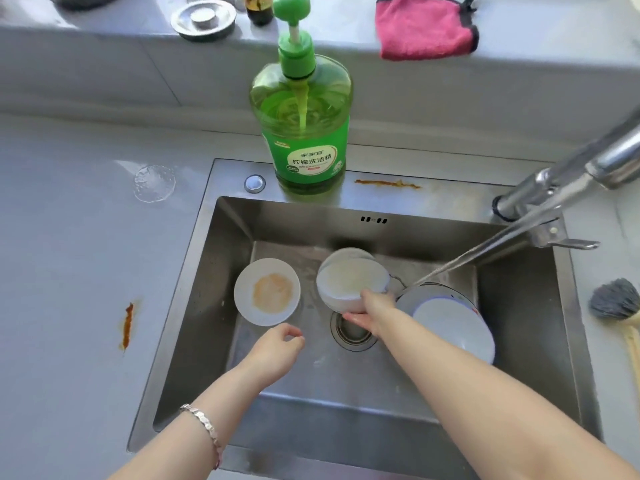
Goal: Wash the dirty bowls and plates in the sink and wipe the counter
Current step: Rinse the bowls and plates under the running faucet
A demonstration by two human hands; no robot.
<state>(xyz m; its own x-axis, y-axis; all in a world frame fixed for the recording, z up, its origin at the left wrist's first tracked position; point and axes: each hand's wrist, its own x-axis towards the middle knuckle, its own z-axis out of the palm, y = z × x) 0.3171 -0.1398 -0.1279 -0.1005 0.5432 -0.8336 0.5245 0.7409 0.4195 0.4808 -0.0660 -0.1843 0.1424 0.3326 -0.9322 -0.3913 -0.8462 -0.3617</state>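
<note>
In the steel sink (194,306), my right hand (372,311) grips a white bowl (349,282) by its near rim and holds it tilted above the drain (353,332). A thin film of pale residue shows inside it. To its left a small white bowl (266,291) with an orange stain lies on the sink floor. My left hand (277,348) hovers just in front of that bowl, fingers loosely curled, holding nothing. At the right, a white plate (453,329) leans on a blue-rimmed dish (440,289). Water streams from the faucet (571,178) onto that stack.
A green dish-soap pump bottle (301,126) stands on the sink's back rim. Orange stains mark the counter at left (127,325) and the rim behind the sink (386,183). A pink cloth (422,27) lies on the back ledge. A brush (620,306) rests on the right counter.
</note>
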